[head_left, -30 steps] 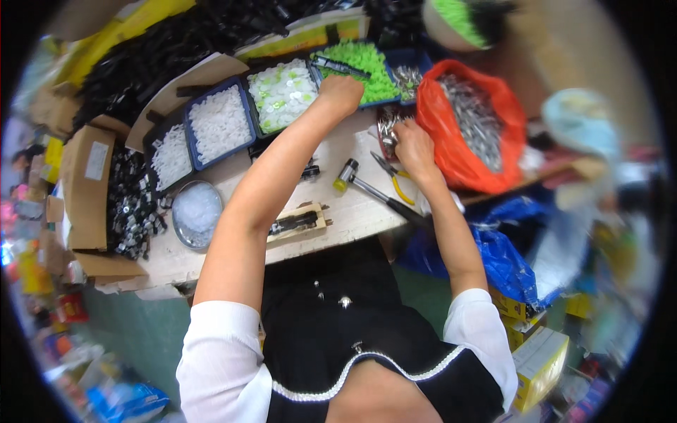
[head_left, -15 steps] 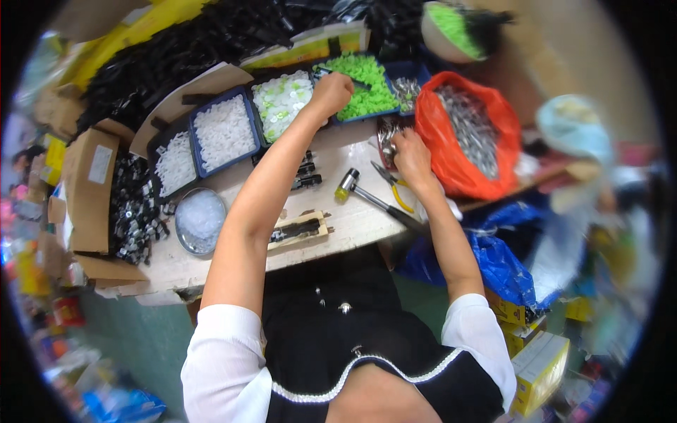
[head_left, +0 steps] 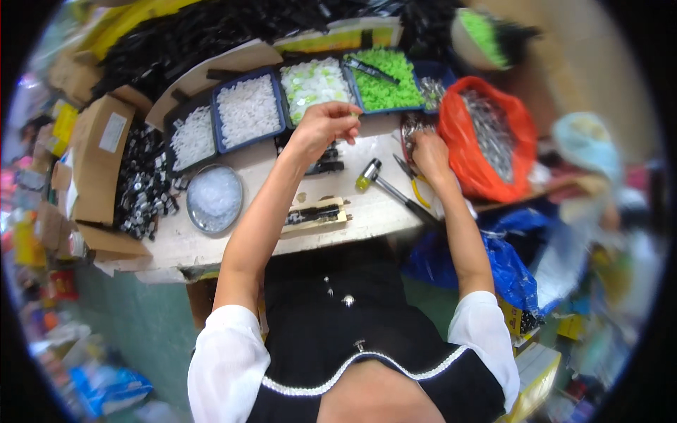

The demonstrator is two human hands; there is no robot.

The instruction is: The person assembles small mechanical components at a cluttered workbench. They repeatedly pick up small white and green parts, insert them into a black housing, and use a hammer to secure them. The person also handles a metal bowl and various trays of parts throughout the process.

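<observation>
My left hand (head_left: pixel 326 131) hovers above the bench just in front of the trays, fingertips pinched together; whatever they hold is too small to make out. Behind it are a tray of green plastic pieces (head_left: pixel 386 90) with a black strip-like part (head_left: pixel 371 70) lying on top, and a tray of mixed white and green pieces (head_left: pixel 310 79). My right hand (head_left: pixel 431 156) reaches into a small container of shiny metal pieces (head_left: pixel 416 125), its fingers curled and their tips hidden. Beneath the left hand lie black parts (head_left: pixel 326 166). A wooden fixture (head_left: pixel 317 214) holding a black part sits near the front edge.
A hammer (head_left: pixel 384 185) and yellow-handled pliers (head_left: pixel 416 185) lie near my right forearm. An orange-red bag of metal pieces (head_left: pixel 451 134) stands at right. Leftward are trays of white pieces (head_left: pixel 248 113), a round dish (head_left: pixel 214 199) and a cardboard box (head_left: pixel 102 158). Black parts (head_left: pixel 211 42) pile up behind.
My left hand has drawn back from the green tray toward me, leaving the black strip-like part on the green pieces. My right hand stays at the metal pieces. The whole view has shifted slightly.
</observation>
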